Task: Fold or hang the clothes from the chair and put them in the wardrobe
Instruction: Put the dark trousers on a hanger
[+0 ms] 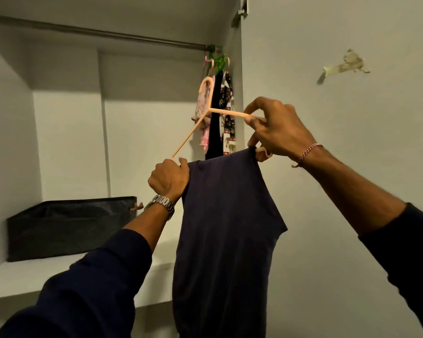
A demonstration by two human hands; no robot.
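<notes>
A dark navy garment (227,228) hangs folded over the bottom bar of a peach plastic hanger (193,129), held up in front of the open wardrobe. My left hand (169,178), with a metal watch on the wrist, grips the hanger's left end together with the cloth. My right hand (276,129), a red thread round its wrist, grips the hanger's right arm and corner. The hanger's hook sits well below the metal rail (95,32) and is not touching it.
Several garments (217,118) hang on hangers at the rail's right end against the wardrobe side. A dark fabric storage box (66,228) stands on the white shelf (29,281) at the left. The white wardrobe door or wall (340,167) fills the right.
</notes>
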